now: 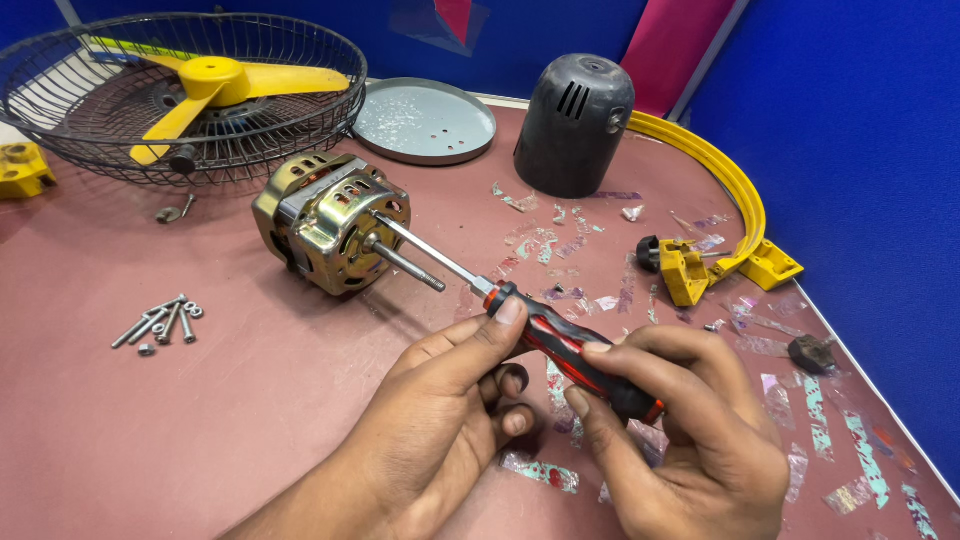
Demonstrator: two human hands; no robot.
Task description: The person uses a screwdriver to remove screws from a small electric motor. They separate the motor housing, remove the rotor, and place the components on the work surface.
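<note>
— Head view first: what do the hands hold?

— Both hold one screwdriver (520,315). The right hand (690,440) wraps its fingers tight around the red and black handle, low and right of the middle. The left hand (460,400) pinches the front of the handle with its thumb on top, just left of that.

— Where is the tip?

— It goes up and to the left. The thin metal rod runs from the handle to the motor (335,220), which lies on the table (250,420) left of the middle. The tip touches the motor's front face, just beside the shaft (405,262) that sticks out.

— Which hand is closer to the motor?

— The left one. The right hand is farther back, at the end of the handle.

— What else is near?

— Some bolts (160,322) lie at the left. A fan cage (180,90) sits in the upper left, and a dark cover (573,125) stands at the top.
</note>
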